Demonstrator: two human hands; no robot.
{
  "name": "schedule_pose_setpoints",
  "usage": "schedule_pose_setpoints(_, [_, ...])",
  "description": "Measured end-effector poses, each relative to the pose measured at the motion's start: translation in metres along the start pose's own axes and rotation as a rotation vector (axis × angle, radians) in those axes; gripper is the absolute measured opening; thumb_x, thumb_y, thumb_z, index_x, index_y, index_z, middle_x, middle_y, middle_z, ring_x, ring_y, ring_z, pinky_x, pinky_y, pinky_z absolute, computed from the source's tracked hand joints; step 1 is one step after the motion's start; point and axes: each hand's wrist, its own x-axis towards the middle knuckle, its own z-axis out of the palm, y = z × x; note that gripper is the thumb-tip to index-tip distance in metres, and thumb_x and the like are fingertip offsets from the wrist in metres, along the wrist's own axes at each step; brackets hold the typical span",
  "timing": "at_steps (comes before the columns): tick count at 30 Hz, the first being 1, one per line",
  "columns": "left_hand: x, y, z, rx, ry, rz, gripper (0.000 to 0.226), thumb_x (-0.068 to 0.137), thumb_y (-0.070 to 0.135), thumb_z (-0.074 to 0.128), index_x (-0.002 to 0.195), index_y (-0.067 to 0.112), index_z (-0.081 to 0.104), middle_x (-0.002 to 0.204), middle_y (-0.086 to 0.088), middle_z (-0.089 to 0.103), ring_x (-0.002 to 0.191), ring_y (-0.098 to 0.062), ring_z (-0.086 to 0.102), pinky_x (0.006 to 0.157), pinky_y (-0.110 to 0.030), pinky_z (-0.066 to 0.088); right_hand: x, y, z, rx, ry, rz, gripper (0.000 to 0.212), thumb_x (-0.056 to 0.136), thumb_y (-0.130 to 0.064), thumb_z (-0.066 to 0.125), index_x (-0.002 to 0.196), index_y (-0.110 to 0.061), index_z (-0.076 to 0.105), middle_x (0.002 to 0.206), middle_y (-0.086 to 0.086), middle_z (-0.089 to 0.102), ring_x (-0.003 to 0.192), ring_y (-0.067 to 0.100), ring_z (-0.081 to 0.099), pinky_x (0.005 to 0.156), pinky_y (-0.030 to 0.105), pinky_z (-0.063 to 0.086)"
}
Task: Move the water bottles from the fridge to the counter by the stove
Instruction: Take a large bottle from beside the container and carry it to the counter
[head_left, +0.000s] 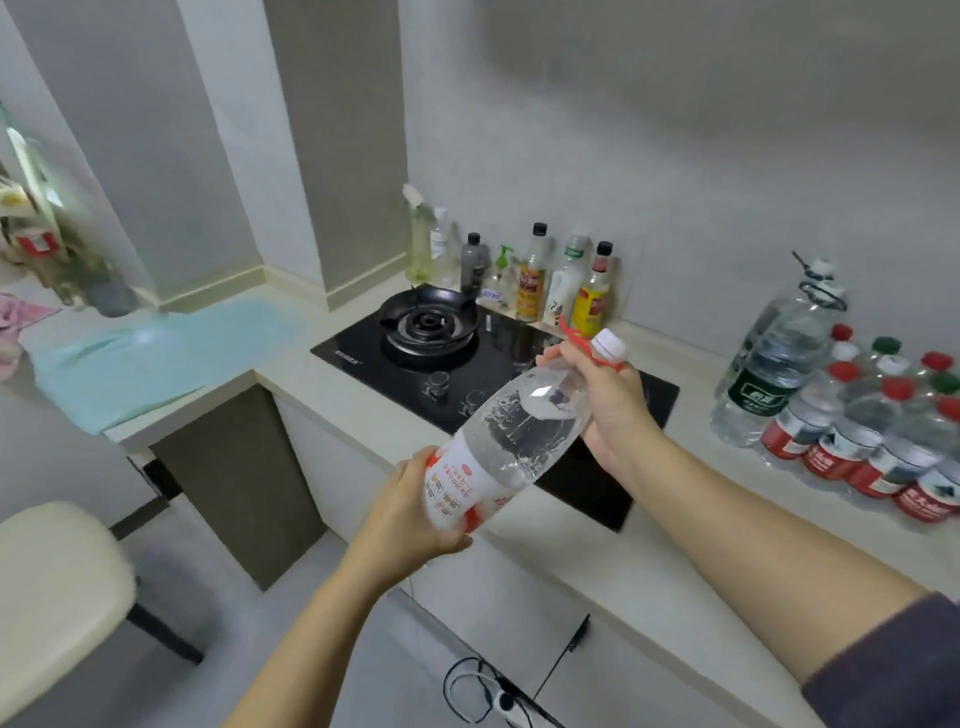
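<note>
Fingers of the left hand (415, 514) curl round the labelled lower end of a large clear plastic water bottle (514, 431) with a white cap and red carry loop. The right hand (608, 405) grips its shoulder just below the neck. It hangs tilted, cap up and to the right, over the front edge of the pale counter (597, 551) and black glass stove (363, 348). Right of the stove, small red-labelled water bottles (878, 441) cluster on the counter beside a big clear jug (774, 364).

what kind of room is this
Most likely a small home kitchen: a gas stove is set into a pale counter, sauce bottles line the wall behind it, and water bottles crowd the counter on its right.
</note>
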Motion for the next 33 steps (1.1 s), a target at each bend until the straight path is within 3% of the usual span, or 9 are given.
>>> schedule_pose_setpoints(2, [0.032, 0.002, 0.011, 0.009, -0.043, 0.046, 0.099, 0.050, 0.048, 0.084, 0.133, 0.040, 0.031, 0.114, 0.015, 0.046, 0.106, -0.008, 0.050, 0.082, -0.031, 0.056, 0.019, -0.004, -0.011, -0.003, 0.057, -0.001, 0.011, 0.090, -0.011, 0.066, 0.082, -0.004, 0.070, 0.091, 0.016, 0.072, 0.092, 0.030, 0.068, 0.087, 0.041, 0.054])
schedule_pose_setpoints(6, [0.086, 0.017, 0.042, -0.016, -0.118, 0.113, 0.096, 0.050, 0.049, 0.081, 0.132, 0.039, 0.034, 0.112, 0.019, 0.045, 0.104, -0.005, 0.049, 0.081, -0.029, 0.055, 0.051, -0.014, -0.042, -0.011, 0.168, -0.060, 0.010, 0.090, -0.009, 0.066, 0.081, -0.006, 0.070, 0.081, 0.008, 0.073, 0.089, 0.025, 0.069, 0.080, 0.037, 0.057])
schedule_pose_setpoints(8, [0.105, 0.029, 0.062, -0.069, -0.167, 0.136, 0.093, 0.048, 0.047, 0.082, 0.130, 0.040, 0.037, 0.112, 0.020, 0.046, 0.104, -0.006, 0.050, 0.073, -0.031, 0.058, 0.063, -0.021, -0.059, -0.011, 0.208, -0.071, 0.008, 0.090, -0.008, 0.065, 0.086, -0.002, 0.068, 0.083, 0.011, 0.072, 0.084, 0.023, 0.069, 0.068, 0.032, 0.059])
schedule_pose_setpoints(11, [0.130, 0.046, 0.095, -0.151, -0.236, 0.150, 0.093, 0.046, 0.041, 0.083, 0.128, 0.040, 0.039, 0.113, 0.016, 0.048, 0.105, -0.013, 0.052, 0.059, -0.028, 0.058, 0.081, -0.031, -0.087, -0.026, 0.289, -0.060, 0.012, 0.091, -0.008, 0.066, 0.097, 0.002, 0.067, 0.088, 0.014, 0.072, 0.083, 0.025, 0.069, 0.065, 0.036, 0.058])
schedule_pose_setpoints(16, [0.154, 0.080, 0.148, -0.214, -0.311, 0.187, 0.099, 0.045, 0.041, 0.088, 0.130, 0.042, 0.038, 0.117, 0.020, 0.049, 0.109, -0.002, 0.052, 0.089, -0.031, 0.053, 0.098, -0.046, -0.142, -0.038, 0.361, -0.089, 0.001, 0.091, -0.006, 0.066, 0.091, -0.007, 0.066, 0.081, 0.009, 0.071, 0.075, 0.021, 0.068, 0.057, 0.033, 0.057])
schedule_pose_setpoints(21, [0.162, 0.117, 0.203, -0.334, -0.384, 0.198, 0.074, 0.055, 0.031, 0.087, 0.117, 0.039, 0.047, 0.110, 0.012, 0.061, 0.100, -0.001, 0.060, 0.082, -0.027, 0.056, 0.113, -0.051, -0.202, -0.112, 0.439, -0.073, 0.004, 0.085, -0.016, 0.073, 0.083, -0.014, 0.072, 0.081, 0.004, 0.075, 0.085, 0.023, 0.069, 0.075, 0.039, 0.054])
schedule_pose_setpoints(24, [0.169, 0.133, 0.241, -0.368, -0.439, 0.166, 0.074, 0.056, 0.023, 0.087, 0.118, 0.037, 0.047, 0.108, 0.010, 0.063, 0.098, 0.001, 0.061, 0.081, -0.027, 0.057, 0.119, -0.052, -0.236, -0.193, 0.493, -0.063, 0.009, 0.083, -0.020, 0.076, 0.088, -0.012, 0.075, 0.087, 0.003, 0.076, 0.088, 0.021, 0.071, 0.076, 0.036, 0.056])
schedule_pose_setpoints(28, [0.181, 0.147, 0.291, -0.375, -0.471, 0.122, 0.081, 0.055, 0.020, 0.088, 0.121, 0.039, 0.045, 0.112, 0.010, 0.061, 0.097, 0.006, 0.060, 0.079, -0.017, 0.053, 0.129, -0.054, -0.272, -0.261, 0.529, -0.062, 0.016, 0.081, -0.019, 0.076, 0.094, -0.010, 0.075, 0.089, 0.006, 0.076, 0.085, 0.019, 0.071, 0.070, 0.033, 0.055])
schedule_pose_setpoints(33, [0.197, 0.155, 0.348, -0.341, -0.479, 0.097, 0.081, 0.050, 0.030, 0.090, 0.115, 0.045, 0.045, 0.110, 0.015, 0.062, 0.100, -0.001, 0.063, 0.082, -0.029, 0.057, 0.147, -0.049, -0.302, -0.359, 0.536, -0.085, 0.009, 0.080, -0.015, 0.075, 0.089, -0.012, 0.074, 0.089, 0.010, 0.074, 0.084, 0.021, 0.069, 0.079, 0.034, 0.055])
